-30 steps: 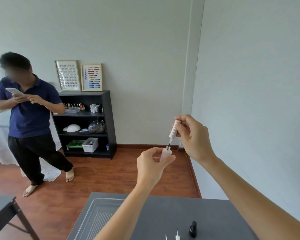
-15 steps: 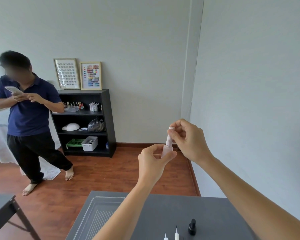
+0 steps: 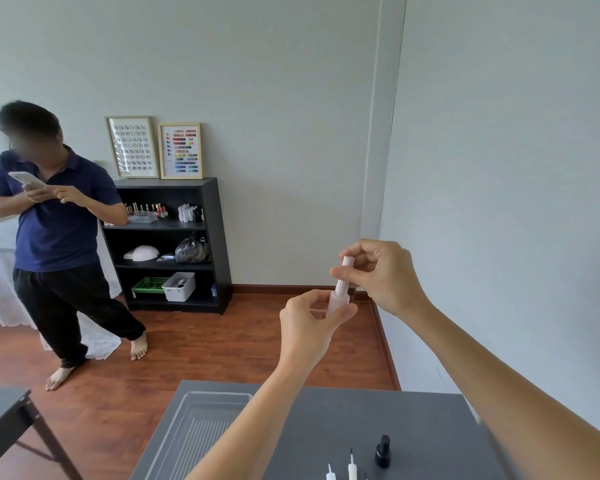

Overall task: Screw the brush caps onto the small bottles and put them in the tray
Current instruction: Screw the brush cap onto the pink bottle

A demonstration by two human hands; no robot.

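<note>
While the small pale bottle (image 3: 338, 302) is held up in the air above the grey surface (image 3: 378, 420), the left hand (image 3: 310, 323) has its grip closed around the bottle's body. Directly above, the right hand (image 3: 383, 275) pinches the ribbed white brush cap (image 3: 344, 276), seated on the bottle's neck. Below, a clear tray (image 3: 201, 427) lies at left; two brush caps (image 3: 351, 471) and a black bottle (image 3: 382, 451) stand nearer.

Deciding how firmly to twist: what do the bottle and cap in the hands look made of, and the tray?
Small bottle: looks like frosted, translucent pale plastic, since light passes through softly.
Brush cap: pale, ribbed, matte, probably plastic.
Tray: clear, glossy, ridged floor with the grey table showing through; likely plastic, possibly glass.
</note>
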